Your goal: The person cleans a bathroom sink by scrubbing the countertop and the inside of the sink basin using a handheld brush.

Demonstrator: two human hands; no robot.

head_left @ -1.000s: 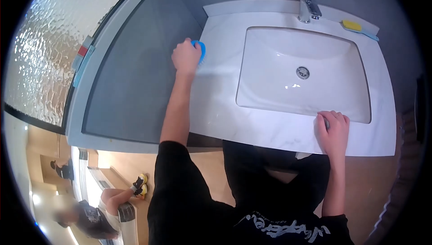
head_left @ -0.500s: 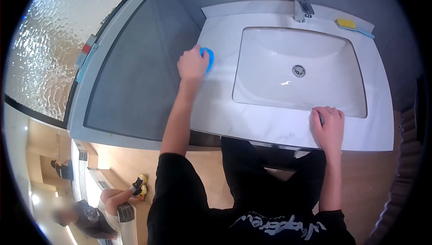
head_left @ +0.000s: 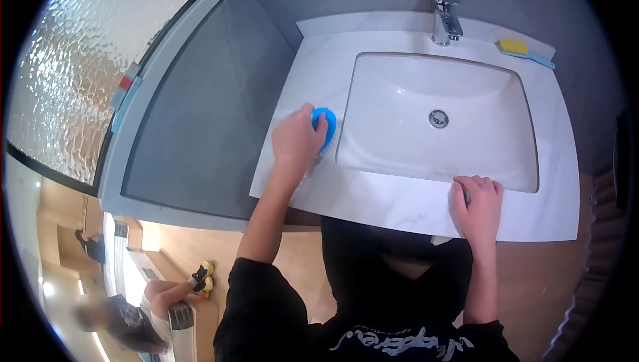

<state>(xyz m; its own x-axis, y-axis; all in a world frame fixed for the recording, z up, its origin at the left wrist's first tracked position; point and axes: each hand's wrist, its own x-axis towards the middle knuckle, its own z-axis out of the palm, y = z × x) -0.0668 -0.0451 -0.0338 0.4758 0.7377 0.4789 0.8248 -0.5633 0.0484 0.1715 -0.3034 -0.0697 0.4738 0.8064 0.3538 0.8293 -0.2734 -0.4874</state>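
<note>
My left hand [head_left: 297, 137] is closed around a blue scrub brush [head_left: 327, 122], its pale bristles turned down against the white countertop [head_left: 313, 69] left of the sink. My right hand [head_left: 480, 203] rests at the front rim of the white sink [head_left: 393, 136], its fingers curled over toward the basin. Something small and dark grey [head_left: 466, 195] shows between its thumb and fingers; I cannot make out what it is. Shiny wet-looking spots show in the basin near the drain [head_left: 438, 119].
A chrome faucet [head_left: 445, 19] stands behind the sink. A yellow-headed brush with a light blue handle [head_left: 536, 60] lies at the back right. To the left is a grey panel [head_left: 193, 109] with a light frame. A person [head_left: 136, 322] sits beyond, lower left.
My left hand has moved the blue scrub brush toward me and slightly right along the countertop. My right hand stays at the front rim; the view has shifted slightly.
</note>
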